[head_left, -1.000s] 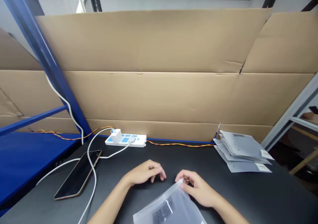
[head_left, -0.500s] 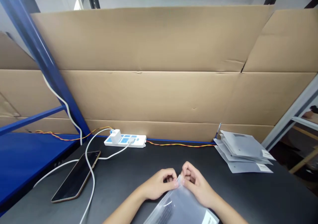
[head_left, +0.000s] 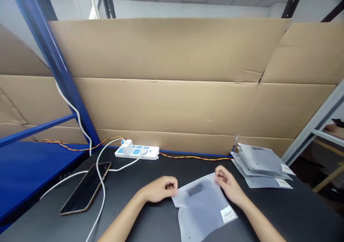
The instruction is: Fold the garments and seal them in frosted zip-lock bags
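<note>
Between my hands is a frosted translucent plastic bag [head_left: 202,208], with a dark printed block near its top edge and a white label at its lower right. My left hand [head_left: 161,189] pinches the bag's upper left corner between thumb and curled fingers. At the upper right corner, my right hand [head_left: 228,184] grips the same edge, also closed. The bag's top edge is stretched between the two hands, slanting up to the right. Its lower end runs out of the picture.
A stack of similar bags [head_left: 262,165] lies at the right, with a pen [head_left: 235,143] behind it. A white power strip [head_left: 138,151] with white cables stands at the back. A phone [head_left: 86,190] rests at the left under a cable. Cardboard [head_left: 172,106] walls the back.
My hands have moved apart, the left one to the left and the right one up and right. The bag's top edge is now spread out and its printed block shows.
</note>
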### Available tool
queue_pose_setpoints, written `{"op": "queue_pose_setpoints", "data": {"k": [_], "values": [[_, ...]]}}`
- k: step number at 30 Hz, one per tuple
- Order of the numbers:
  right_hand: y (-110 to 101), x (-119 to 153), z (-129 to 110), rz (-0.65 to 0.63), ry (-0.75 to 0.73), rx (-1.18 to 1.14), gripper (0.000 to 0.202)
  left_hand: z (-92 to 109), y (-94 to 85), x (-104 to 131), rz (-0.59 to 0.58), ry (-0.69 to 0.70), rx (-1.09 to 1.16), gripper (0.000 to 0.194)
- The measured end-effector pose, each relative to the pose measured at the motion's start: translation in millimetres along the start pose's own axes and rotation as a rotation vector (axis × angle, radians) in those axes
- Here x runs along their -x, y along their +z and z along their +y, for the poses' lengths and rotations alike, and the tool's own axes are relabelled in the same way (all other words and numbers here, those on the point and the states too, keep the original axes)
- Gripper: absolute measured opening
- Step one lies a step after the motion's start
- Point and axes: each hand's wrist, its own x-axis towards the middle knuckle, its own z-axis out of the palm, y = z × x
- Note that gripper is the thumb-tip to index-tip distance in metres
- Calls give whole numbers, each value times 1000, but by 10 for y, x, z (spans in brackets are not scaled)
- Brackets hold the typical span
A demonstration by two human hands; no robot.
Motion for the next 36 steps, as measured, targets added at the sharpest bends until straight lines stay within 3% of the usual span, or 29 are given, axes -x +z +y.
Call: {"op": "queue_pose_setpoints", "data": {"k": [6,9,11,14,16,18,27,33,36], "values": [[151,46,-29,-100,-10,150,9,-26,-66,31,387,-2,-277,13],[163,61,-66,-109,-11,182,9,135,30,56,520,48,-414,22],[163,61,-67,-109,-12,190,9,316,190,69,475,140,-497,28],[172,54,-53,-106,-17,190,8,557,495,63,226,273,-534,45],[182,52,-49,-99,-19,190,7,613,664,38,96,322,-565,58],[189,52,-52,-93,-19,192,8,580,759,5,51,343,-620,61],[210,45,-55,-70,2,180,17,383,664,-20,87,290,-631,61],[465,129,-226,-247,109,-152,40,373,726,-24,173,282,-611,56],[570,136,-298,-224,122,-236,37,365,698,-13,221,315,-575,56]]}}
